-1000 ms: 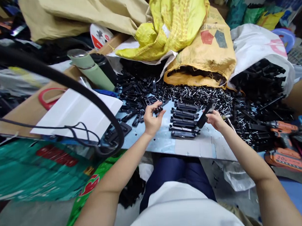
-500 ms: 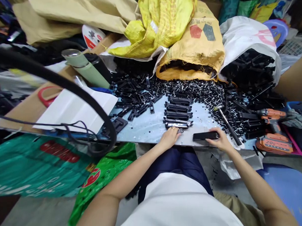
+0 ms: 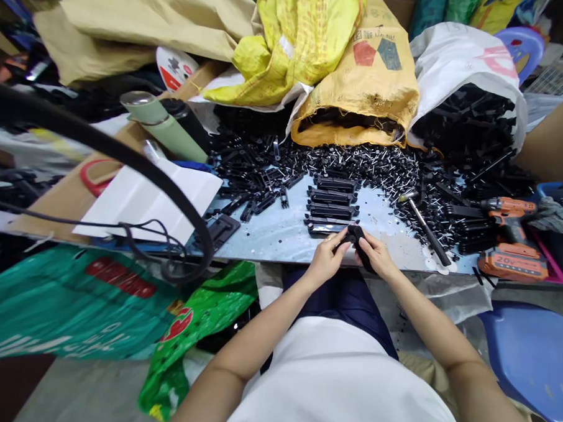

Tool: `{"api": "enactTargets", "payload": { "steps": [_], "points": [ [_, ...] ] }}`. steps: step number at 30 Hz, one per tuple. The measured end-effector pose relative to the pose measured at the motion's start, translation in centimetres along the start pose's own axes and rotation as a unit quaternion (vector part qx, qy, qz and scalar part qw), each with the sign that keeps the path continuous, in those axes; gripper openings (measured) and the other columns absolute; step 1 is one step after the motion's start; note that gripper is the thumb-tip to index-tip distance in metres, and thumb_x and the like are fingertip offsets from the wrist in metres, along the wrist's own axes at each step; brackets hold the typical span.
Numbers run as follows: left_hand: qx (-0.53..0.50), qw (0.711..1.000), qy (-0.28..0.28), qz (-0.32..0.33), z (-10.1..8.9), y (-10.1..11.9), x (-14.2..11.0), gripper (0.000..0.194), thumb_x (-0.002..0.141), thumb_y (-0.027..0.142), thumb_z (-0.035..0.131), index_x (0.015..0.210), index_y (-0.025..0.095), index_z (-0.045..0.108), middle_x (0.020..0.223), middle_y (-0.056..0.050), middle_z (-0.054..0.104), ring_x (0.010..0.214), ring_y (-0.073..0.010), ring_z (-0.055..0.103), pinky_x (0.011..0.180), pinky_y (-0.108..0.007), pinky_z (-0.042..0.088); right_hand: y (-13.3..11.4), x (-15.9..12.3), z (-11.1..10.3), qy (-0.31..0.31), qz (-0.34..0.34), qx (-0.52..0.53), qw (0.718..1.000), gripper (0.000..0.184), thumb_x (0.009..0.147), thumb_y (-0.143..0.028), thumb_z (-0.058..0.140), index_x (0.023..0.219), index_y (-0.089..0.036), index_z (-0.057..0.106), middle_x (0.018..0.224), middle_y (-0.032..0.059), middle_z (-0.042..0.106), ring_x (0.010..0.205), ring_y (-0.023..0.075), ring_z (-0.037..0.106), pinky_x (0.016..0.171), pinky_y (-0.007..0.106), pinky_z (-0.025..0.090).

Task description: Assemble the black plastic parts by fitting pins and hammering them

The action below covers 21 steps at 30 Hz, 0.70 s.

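Parts (image 3: 333, 202), black and long, are lined up one below another on the blue-topped table (image 3: 273, 241). Just beside the nearest of them, at the table's front edge, a dark part (image 3: 356, 234) is held between both hands. Its upper end is pinched by the left hand (image 3: 329, 257), with thumb and fingers drawn narrow; its side is gripped by the right hand (image 3: 378, 255), whose fingers are closed around it. Whether one piece or two are held cannot be told, since much is covered by the fingers. Behind the row, a heap of screws (image 3: 363, 164) is spread below the mouth of an orange sack (image 3: 346, 93). To the right, a hammer (image 3: 424, 226) is laid aslant with its head against the heap, and an orange drill (image 3: 512, 208) is placed farther right, near more black pieces (image 3: 469, 228).
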<state>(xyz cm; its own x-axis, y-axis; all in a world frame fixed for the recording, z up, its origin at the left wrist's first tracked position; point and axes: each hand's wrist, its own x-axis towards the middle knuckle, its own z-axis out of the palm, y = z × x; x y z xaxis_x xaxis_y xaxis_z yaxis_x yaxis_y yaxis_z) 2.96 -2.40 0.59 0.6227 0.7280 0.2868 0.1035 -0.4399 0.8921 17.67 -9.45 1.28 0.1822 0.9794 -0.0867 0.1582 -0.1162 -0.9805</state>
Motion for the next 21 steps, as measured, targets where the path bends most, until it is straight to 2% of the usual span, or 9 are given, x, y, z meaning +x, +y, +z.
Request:
{"api": "enactTargets", "payload": {
  "steps": [4, 7, 10, 12, 14, 16, 18, 19, 21],
  "points": [
    [0.074, 0.997, 0.011, 0.007, -0.2, 1.1, -0.3, 0.034, 0.088, 0.031, 0.044, 0.116, 0.017, 0.058, 0.084, -0.005, 0.059, 0.078, -0.0146, 0.058, 0.074, -0.027, 0.048, -0.7, -0.3, -1.8, -0.023, -0.075, -0.095, 0.992, 0.051, 0.081, -0.05, 0.05, 0.126, -0.025, 0.051, 0.088, 0.0031, 0.061, 0.05, 0.0077, 0.049, 0.053, 0.026, 0.049],
    [0.093, 0.994, 0.047, 0.016, 0.4, 1.7, -0.5, 0.034, 0.09, 0.031, 0.041, 0.116, 0.018, 0.058, 0.083, -0.004, 0.057, 0.076, -0.0134, 0.057, 0.071, -0.026, 0.048, -0.9, -0.6, -2.2, -0.025, -0.126, -0.148, 0.981, 0.048, 0.082, -0.046, 0.05, 0.126, -0.027, 0.051, 0.09, 0.0037, 0.06, 0.056, 0.0093, 0.052, 0.06, 0.028, 0.05],
    [0.089, 0.987, 0.128, 0.031, 1.4, 2.4, -0.5, 0.036, 0.092, 0.03, 0.035, 0.121, 0.019, 0.054, 0.087, -0.006, 0.057, 0.08, -0.0137, 0.057, 0.074, -0.026, 0.048, -0.9, -1.0, -0.9, 0.022, -0.151, -0.146, 0.977, 0.049, 0.085, -0.044, 0.046, 0.131, -0.027, 0.045, 0.087, 0.0035, 0.059, 0.056, 0.0102, 0.053, 0.06, 0.028, 0.051],
    [0.084, 0.983, 0.158, 0.04, 2.0, 2.4, -0.4, 0.037, 0.093, 0.029, 0.031, 0.123, 0.019, 0.051, 0.091, -0.007, 0.057, 0.084, -0.0142, 0.057, 0.076, -0.027, 0.047, -0.7, -1.4, 0.4, 0.06, -0.157, -0.146, 0.975, 0.049, 0.087, -0.042, 0.043, 0.134, -0.026, 0.042, 0.089, 0.0046, 0.059, 0.058, 0.0114, 0.054, 0.06, 0.029, 0.051],
    [0.083, 0.985, 0.144, 0.044, 2.4, 1.9, -0.6, 0.037, 0.094, 0.03, 0.03, 0.122, 0.02, 0.051, 0.095, -0.008, 0.058, 0.088, -0.0154, 0.057, 0.079, -0.029, 0.048, -0.2, -1.8, 1.6, 0.084, -0.157, -0.162, 0.971, 0.05, 0.088, -0.041, 0.041, 0.135, -0.026, 0.039, 0.095, 0.0067, 0.06, 0.068, 0.0145, 0.058, 0.066, 0.031, 0.052],
    [0.078, 0.989, 0.126, 0.014, 2.6, 1.0, -1.2, 0.037, 0.093, 0.031, 0.028, 0.121, 0.02, 0.051, 0.098, -0.009, 0.058, 0.091, -0.017, 0.058, 0.08, -0.031, 0.048, 0.4, -1.8, 2.0, 0.074, -0.153, -0.199, 0.965, 0.048, 0.089, -0.04, 0.038, 0.135, -0.026, 0.039, 0.102, 0.008, 0.06, 0.083, 0.0178, 0.059, 0.075, 0.034, 0.051],
    [0.081, 0.987, 0.133, -0.049, 2.6, 0.0, -2.1, 0.039, 0.093, 0.03, 0.026, 0.126, 0.019, 0.045, 0.1, -0.01, 0.057, 0.091, -0.0188, 0.059, 0.078, -0.034, 0.05, 1.1, -1.2, 0.9, 0.049, -0.143, -0.263, 0.953, 0.046, 0.088, -0.041, 0.039, 0.132, -0.026, 0.043, 0.106, 0.008, 0.06, 0.092, 0.0202, 0.058, 0.079, 0.036, 0.05],
    [0.097, 0.983, 0.135, -0.074, 2.6, -0.4, -2.5, 0.04, 0.092, 0.029, 0.027, 0.129, 0.018, 0.04, 0.104, -0.012, 0.056, 0.092, -0.0205, 0.06, 0.077, -0.036, 0.051, 1.3, -0.7, -0.4, 0.047, -0.137, -0.3, 0.943, 0.045, 0.087, -0.041, 0.042, 0.129, -0.026, 0.047, 0.108, 0.008, 0.06, 0.095, 0.0215, 0.057, 0.08, 0.037, 0.049],
    [0.172, 0.976, 0.108, -0.074, 2.2, -0.9, -2.9, 0.045, 0.089, 0.024, 0.035, 0.133, 0.017, 0.034, 0.115, -0.017, 0.051, 0.104, -0.0259, 0.056, 0.083, -0.043, 0.048, 1.3, 0.8, -4.2, 0.095, -0.126, -0.37, 0.915, 0.042, 0.084, -0.04, 0.047, 0.123, -0.025, 0.052, 0.11, 0.0091, 0.059, 0.1, 0.0242, 0.054, 0.083, 0.04, 0.047]
  ]
}}
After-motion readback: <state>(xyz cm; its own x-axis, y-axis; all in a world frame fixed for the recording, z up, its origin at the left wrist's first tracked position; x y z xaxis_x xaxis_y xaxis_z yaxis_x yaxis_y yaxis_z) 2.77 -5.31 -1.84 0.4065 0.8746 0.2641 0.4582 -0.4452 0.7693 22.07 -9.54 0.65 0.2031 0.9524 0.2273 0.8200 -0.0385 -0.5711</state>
